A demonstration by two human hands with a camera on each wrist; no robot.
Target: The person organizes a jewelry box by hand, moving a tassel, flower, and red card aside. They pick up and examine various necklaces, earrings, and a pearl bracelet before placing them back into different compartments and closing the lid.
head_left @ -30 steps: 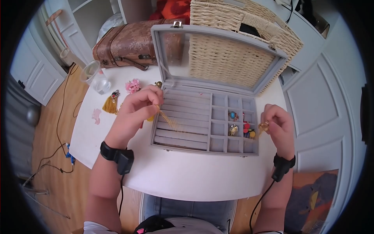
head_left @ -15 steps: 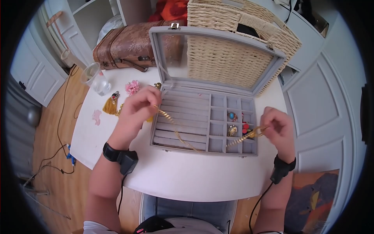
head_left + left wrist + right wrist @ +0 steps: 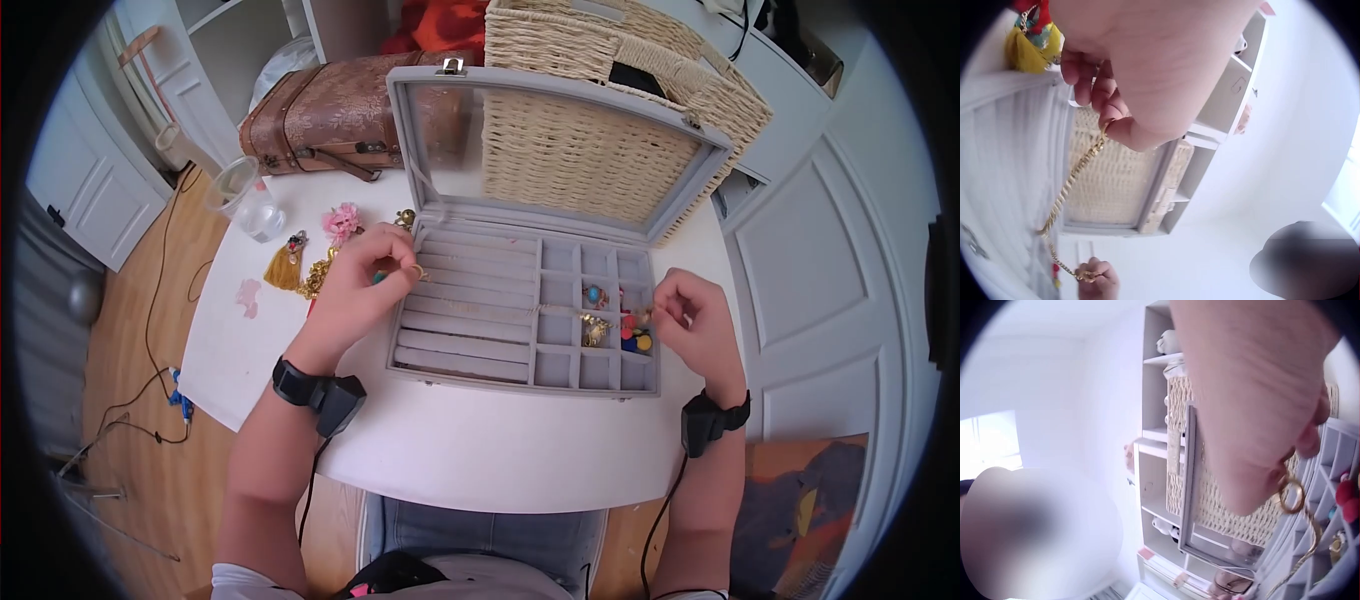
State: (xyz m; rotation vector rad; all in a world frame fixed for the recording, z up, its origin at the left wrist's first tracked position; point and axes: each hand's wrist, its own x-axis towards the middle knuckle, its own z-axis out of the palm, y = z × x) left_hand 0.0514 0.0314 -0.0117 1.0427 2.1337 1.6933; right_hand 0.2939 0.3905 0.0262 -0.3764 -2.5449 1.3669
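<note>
A gold twisted chain [image 3: 1069, 184] spans between my two hands over the open grey jewellery box [image 3: 480, 385]. Its one end is pinched between thumb and fingertips of my left hand [image 3: 365, 280], above the ring rolls [image 3: 460, 345] at the box's left side. At the right edge, my right hand [image 3: 695, 325] pinches the other end, where a gold ring clasp [image 3: 1292, 494] shows below the fingers. Small compartments under the chain hold a turquoise-stoned piece [image 3: 596, 295], a gold trinket [image 3: 595, 331] and red, blue and yellow pompoms [image 3: 637, 335].
Left of the box lie a yellow-tasselled ornament [image 3: 286, 262], a gold chain heap [image 3: 320, 274] and a pink flower [image 3: 341, 222]. Clear plastic cups [image 3: 262, 222] stand at the table's left edge. A brown case [image 3: 320, 115] and wicker basket [image 3: 590, 150] stand behind the raised glass lid.
The chain sagged toward the box's front half a second ago; now it runs flatter across the middle. My right hand has shifted slightly left, and my left hand slightly right.
</note>
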